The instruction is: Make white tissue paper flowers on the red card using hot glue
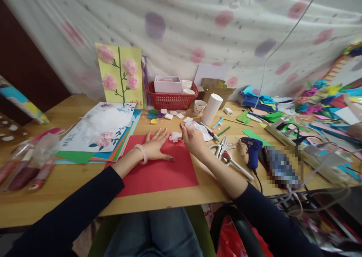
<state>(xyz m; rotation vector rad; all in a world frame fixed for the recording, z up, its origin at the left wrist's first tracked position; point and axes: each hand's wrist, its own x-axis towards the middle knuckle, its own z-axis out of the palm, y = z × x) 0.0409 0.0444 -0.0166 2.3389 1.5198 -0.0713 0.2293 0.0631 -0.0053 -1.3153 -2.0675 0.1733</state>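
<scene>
A sheet of red paper (158, 174) lies on the table in front of me. My left hand (154, 145), with a pale bangle on the wrist, rests flat on it with fingers spread. At the sheet's upper right edge my right hand (193, 139) is closed, thumb on top; whatever its fingers pinch, if anything, is hidden. Crumpled white tissue (175, 137) sits just left of these fingers, on the red sheet. More white tissue (204, 130) lies behind the right hand. Scissors (221, 148) lie beside my right forearm.
A blue glue gun (252, 151) and a power strip (299, 143) with cables lie at the right. Behind stand a red basket (172, 100), a paper cup (199, 106) and a white roll (212, 109). Stacked coloured paper and a flower picture (120, 74) are at the left.
</scene>
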